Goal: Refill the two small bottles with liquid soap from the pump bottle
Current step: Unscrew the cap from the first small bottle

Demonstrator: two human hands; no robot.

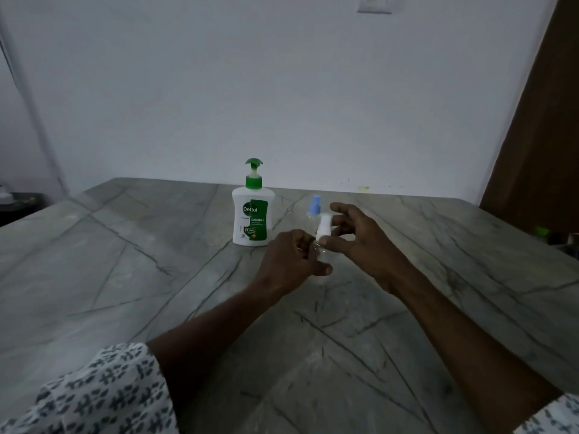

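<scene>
A white pump bottle (252,214) with a green pump head and green label stands upright mid-table. To its right, my left hand (293,261) grips the clear body of a small bottle (322,250), mostly hidden by the fingers. My right hand (354,236) pinches that bottle's white cap (324,228) between thumb and fingers. Behind them stands a second small clear bottle with a light blue cap (315,205), partly hidden by the white cap.
The grey marble table (156,277) runs back to a pale wall. A brown door or panel (545,136) rises at the right. Dark objects lie at the table's far left edge (18,202) and far right edge (560,239).
</scene>
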